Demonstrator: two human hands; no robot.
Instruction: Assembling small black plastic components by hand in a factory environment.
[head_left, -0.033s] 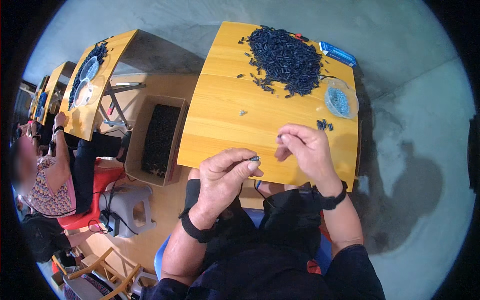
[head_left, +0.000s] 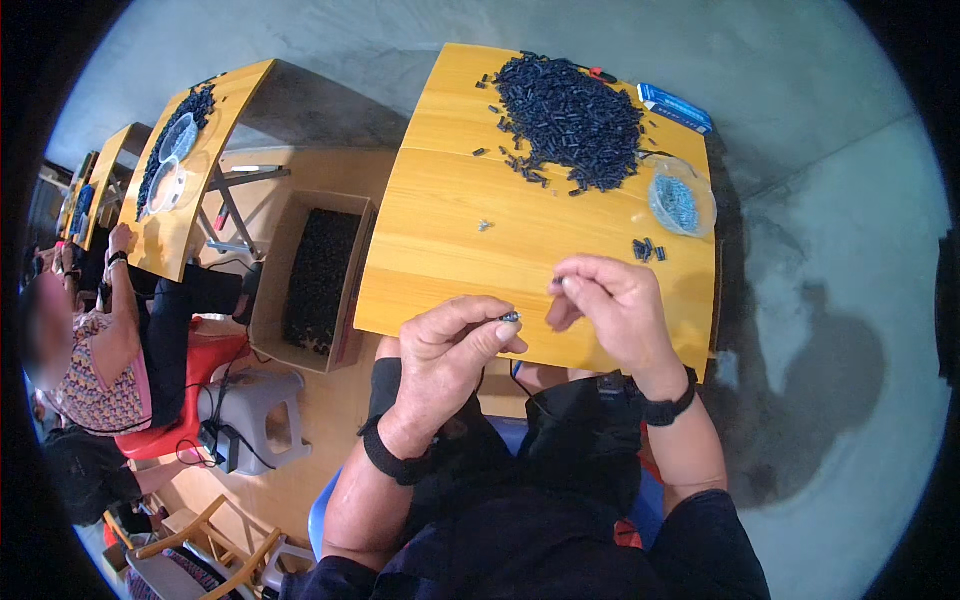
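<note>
My left hand pinches a small black cylindrical piece between thumb and fingertips, above the near edge of the yellow wooden table. A bit of silvery metal shows at the piece's tip. To its right, my right hand is closed in a pinch, thumb against index finger. Something small and dark shows at those fingertips, too small to name. Farther back lies a large pile of small black pieces. Several more loose black pieces lie beyond my right hand, and a few silvery bits rest mid-table.
A clear plastic tub of small silvery parts stands at the table's right edge, near a blue box. On the floor at left is a cardboard box of black pieces. Another person sits at a neighbouring table.
My right hand has shifted slightly, its pinched fingertips a little lower than before. The left hand and the piece in it have hardly moved.
</note>
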